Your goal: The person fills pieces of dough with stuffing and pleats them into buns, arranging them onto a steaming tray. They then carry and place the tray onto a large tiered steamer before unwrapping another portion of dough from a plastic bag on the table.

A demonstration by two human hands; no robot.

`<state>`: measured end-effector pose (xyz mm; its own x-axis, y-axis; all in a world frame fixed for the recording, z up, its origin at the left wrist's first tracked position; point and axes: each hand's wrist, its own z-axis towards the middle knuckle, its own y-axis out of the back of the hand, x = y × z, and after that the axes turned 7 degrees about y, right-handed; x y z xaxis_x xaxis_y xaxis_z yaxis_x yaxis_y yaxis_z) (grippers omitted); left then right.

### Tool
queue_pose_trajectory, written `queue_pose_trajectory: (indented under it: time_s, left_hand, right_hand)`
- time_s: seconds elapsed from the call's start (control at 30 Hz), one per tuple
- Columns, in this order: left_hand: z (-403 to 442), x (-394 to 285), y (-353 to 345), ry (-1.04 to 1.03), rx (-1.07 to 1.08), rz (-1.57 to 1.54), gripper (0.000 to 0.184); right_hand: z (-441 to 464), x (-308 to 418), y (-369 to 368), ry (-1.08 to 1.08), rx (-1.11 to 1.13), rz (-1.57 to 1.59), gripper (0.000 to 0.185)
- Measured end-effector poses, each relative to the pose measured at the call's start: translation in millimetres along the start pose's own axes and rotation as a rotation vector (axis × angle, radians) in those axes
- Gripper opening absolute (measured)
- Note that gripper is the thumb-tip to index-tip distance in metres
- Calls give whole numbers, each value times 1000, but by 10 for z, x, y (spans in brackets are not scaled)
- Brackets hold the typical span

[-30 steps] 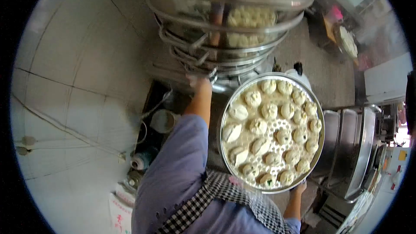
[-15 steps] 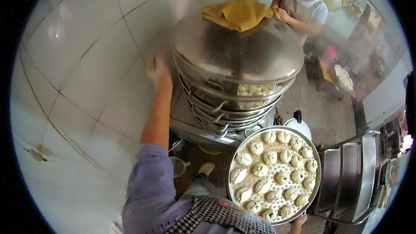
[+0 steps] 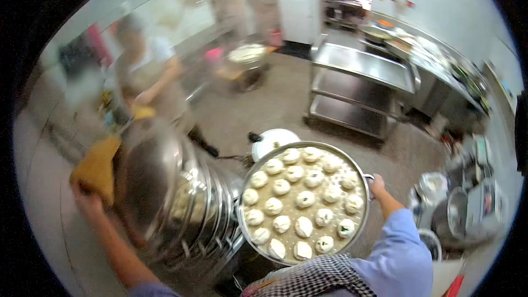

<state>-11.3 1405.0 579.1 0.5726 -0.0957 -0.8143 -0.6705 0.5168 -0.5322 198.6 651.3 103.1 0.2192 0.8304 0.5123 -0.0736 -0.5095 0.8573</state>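
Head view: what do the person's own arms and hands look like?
The right sleeve is plain lavender-blue and stops short of the wrist; only a bit of the left sleeve, similarly coloured, shows. The right hand and left hand look bare, without gloves, though the left is blurred.

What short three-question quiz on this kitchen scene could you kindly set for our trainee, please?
1. Multiple choice: What does the person's right hand hold?
A) a ladle
B) the round tray
C) a knife
2. True or false: The buns on that tray lie uncovered.
3. Fill in the blank: The person's left hand holds a yellow ____ at the domed lid.

Key: 1. B; 2. True; 3. cloth.
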Motion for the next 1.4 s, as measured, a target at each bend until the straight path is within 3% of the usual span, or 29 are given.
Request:
queue_pose_trajectory:
  time_s: [0.2, 0.3, 0.4, 0.43, 0.53, 0.57, 0.6, 0.63, 0.67, 0.7, 0.73, 0.8, 0.9, 1.0, 1.03, 1.07, 1.13, 1.2, 1.3, 1.4]
  left_hand:
    - [-214, 192, -209, -135, -19, 358, 48]
    - [-358, 188, -380, -332, -40, 980, 45]
    - [-724, -22, -664, -717, -140, 1718, 43]
    - [-871, -99, -752, -855, -185, 1917, 43]
    - [-1220, -338, -957, -1187, -255, 2267, 41]
    - [-1324, -422, -970, -1227, -273, 2358, 40]
    - [-1425, -500, -961, -1244, -284, 2458, 40]
    - [-1508, -549, -945, -1238, -295, 2547, 39]
    - [-1572, -582, -903, -1213, -310, 2645, 39]
    - [-1606, -635, -815, -1213, -338, 2693, 38]
    - [-1680, -632, -648, -1191, -348, 2731, 38]
    - [-1825, -606, -314, -1158, -369, 2789, 37]
    - [-2064, -355, 268, -1038, -332, 2867, 35]
    - [-2322, 221, 844, -710, 6, 3056, 34]
    - [-2473, 515, 1049, -538, 211, 3018, 33]
    - [-2574, 802, 1229, -270, 433, 2647, 36]
    - [-2840, 1336, 1432, -575, 551, 2193, 23]
    - [-2880, 1790, 1346, -572, 553, 1957, 21]
    - [-2664, 2192, 1050, -334, 321, 1894, 19]
    - [-2455, 2389, 913, -242, 171, 1899, 20]
  right_hand:
    - [-55, 174, 64, -34, 34, 33, 27]
    - [-69, 301, 182, -39, 72, 77, 23]
    - [1, 263, 110, -73, 102, 86, 24]
    - [21, 217, 75, 20, 71, 56, 23]
    - [43, 216, 76, -15, 189, 40, 30]
    - [-38, 100, -17, 42, 14, 109, 33]
    - [0, 170, 75, 0, 148, 0, 35]
    - [15, 10, -14, 102, 60, 48, 37]
    - [-198, 478, 374, -64, 144, 220, 36]
    - [-129, 468, 280, 35, 97, 200, 31]
    - [-125, 365, 307, 30, 112, 260, 26]
    - [-133, 278, 286, 20, 202, 749, 24]
    - [-36, 33, 269, 70, 150, 669, 21]
    - [127, -268, 169, 76, 106, 477, 20]
    - [45, -168, 222, 54, 139, 547, 21]
    - [-10, -79, 296, 31, 165, 622, 22]
    - [-32, -7, 376, -2, 183, 588, 19]
    - [-105, 58, 432, -8, 171, 653, 19]
    - [-195, 216, 526, -32, 155, 612, 19]
    - [-198, 139, 573, -25, 171, 568, 17]
